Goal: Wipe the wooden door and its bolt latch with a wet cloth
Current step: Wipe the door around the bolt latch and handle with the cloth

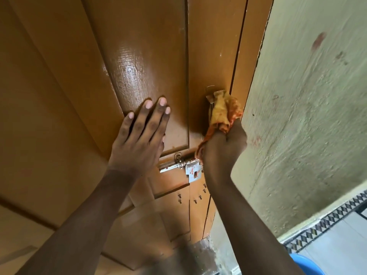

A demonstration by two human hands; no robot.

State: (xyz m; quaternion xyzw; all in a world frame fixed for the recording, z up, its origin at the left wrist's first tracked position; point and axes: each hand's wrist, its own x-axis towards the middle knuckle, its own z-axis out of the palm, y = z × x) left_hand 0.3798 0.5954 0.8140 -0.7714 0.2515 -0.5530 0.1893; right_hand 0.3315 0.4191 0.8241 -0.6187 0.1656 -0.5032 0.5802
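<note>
Your right hand (pixel 223 149) is fisted around the bunched orange-yellow cloth (pixel 223 112), fingers pressed together on its lower end. The free end is pushed up against a metal fitting (pixel 209 96) on the door's edge stile, just beside the gap to the frame; it looks like a handle, but the cloth hides most of it, so I can't say. Your left hand (pixel 141 135) is flat on the raised panel of the wooden door (pixel 139 56), fingers spread, holding nothing, bracing the leaf.

For this step:
- Keep the brace on, so the door doesn't swing while you scrub.
- Wrap the cloth around the fitting, don't just dab the front. Grime likely sits behind it and at its mounts.
- Short strokes along its length, then run the cloth down the stile edge.

The bolt latch (pixel 178 165) sits just below your right fist, near your left wrist. Its long axis runs across the door, roughly horizontal, tilted slightly in this view, with the rod pointing toward the frame edge. The hasp plate (pixel 193 172) hangs down from it and shows reddish marks, so it probably still needs cleaning. Wipe along the rod, not across, and work the cloth into the knob and the plate's slot.
</note>
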